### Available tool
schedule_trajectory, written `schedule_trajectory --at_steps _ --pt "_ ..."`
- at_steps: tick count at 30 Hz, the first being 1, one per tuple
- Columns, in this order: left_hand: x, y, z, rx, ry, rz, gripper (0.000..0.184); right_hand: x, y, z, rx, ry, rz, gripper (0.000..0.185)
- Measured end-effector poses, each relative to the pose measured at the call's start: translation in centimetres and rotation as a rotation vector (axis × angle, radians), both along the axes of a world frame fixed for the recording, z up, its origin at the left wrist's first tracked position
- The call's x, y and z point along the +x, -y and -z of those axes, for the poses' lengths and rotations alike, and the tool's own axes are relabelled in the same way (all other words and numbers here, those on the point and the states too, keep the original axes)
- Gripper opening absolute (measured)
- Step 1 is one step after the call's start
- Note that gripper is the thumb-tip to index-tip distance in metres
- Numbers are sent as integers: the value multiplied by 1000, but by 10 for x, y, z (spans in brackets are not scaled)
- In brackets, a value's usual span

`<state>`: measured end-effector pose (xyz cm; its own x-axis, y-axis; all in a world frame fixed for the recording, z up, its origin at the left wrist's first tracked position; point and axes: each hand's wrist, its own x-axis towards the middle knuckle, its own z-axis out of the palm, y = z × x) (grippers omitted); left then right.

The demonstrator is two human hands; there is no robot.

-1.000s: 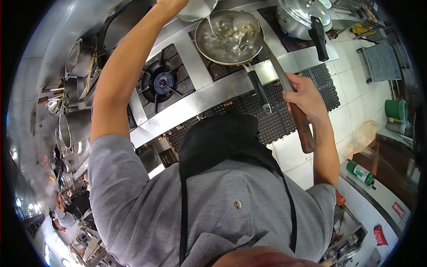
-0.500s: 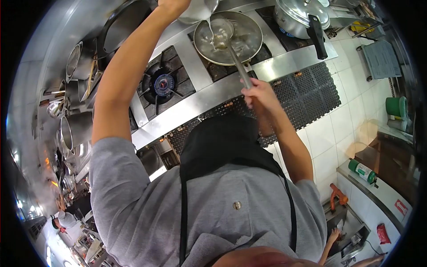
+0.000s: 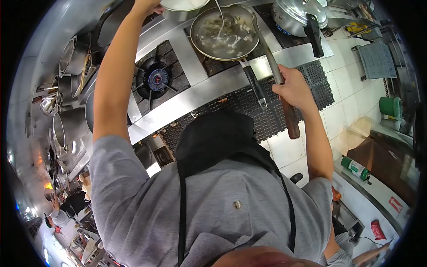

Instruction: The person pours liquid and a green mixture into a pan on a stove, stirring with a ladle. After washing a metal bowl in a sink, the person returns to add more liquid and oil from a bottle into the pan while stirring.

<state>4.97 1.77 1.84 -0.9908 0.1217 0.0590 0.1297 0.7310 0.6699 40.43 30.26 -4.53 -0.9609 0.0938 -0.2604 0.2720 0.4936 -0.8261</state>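
My left hand (image 3: 149, 5), cut by the top edge, grips the rim side of a metal pot (image 3: 183, 10) holding white liquid. A thin white stream falls into the frying pan (image 3: 222, 57), where pale pieces sit in cloudy liquid. Closed around the long ladle (image 3: 272, 60) is my right hand (image 3: 291, 86); the wooden end hangs below it, and the ladle's head reaches the pan's right side. The pan's black handle (image 3: 255, 84) points toward me, untouched.
A lit burner (image 3: 158, 79) is left of the pan. At the right stands a pressure cooker (image 3: 296, 18) over a flame. Pots (image 3: 69, 127) line the left side. Other people are at lower left (image 3: 58, 219) and lower right (image 3: 342, 249).
The ladle has swung from the pan's middle to its right side as my right hand moved right. My left hand and the tilted pot shifted slightly left, with liquid still pouring.
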Motion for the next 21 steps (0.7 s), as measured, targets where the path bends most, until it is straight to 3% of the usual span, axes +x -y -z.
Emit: schedule_trajectory --at_steps 1,2,4,5,7,9,11,13,14,15,18,20,21 --pt "-29 30 28 176 173 85 10 -4 -1 12 312 -137 -71 38" --pt "-45 49 45 353 347 168 12 -8 -1 27 315 -135 -75 38" --pt "-21 66 40 443 392 135 10 -10 2 65 472 -411 -34 33" --pt "-6 75 36 532 431 103 8 -7 9 81 475 -406 -42 33" --pt "9 100 32 591 442 57 8 -5 37 99 -90 -27 62 28" --pt "29 125 30 654 457 -6 10 7 67 96 -618 95 157 19" --pt "46 148 26 742 423 -80 8 10 73 87 -740 178 171 21" --pt "51 185 33 805 403 -82 6 8 45 88 -1661 258 215 35" --pt "69 196 22 808 412 -123 5 7 32 81 -1924 306 180 45" --pt "83 207 16 815 421 -156 4 7 26 62 -1958 302 163 49" --pt "91 293 34 892 405 -294 1 12 26 9 -1730 290 263 49" --pt "109 332 35 888 353 -358 5 16 28 -21 -1130 224 309 50" --pt "134 341 22 888 356 -352 7 17 33 -37 -1116 228 314 50"
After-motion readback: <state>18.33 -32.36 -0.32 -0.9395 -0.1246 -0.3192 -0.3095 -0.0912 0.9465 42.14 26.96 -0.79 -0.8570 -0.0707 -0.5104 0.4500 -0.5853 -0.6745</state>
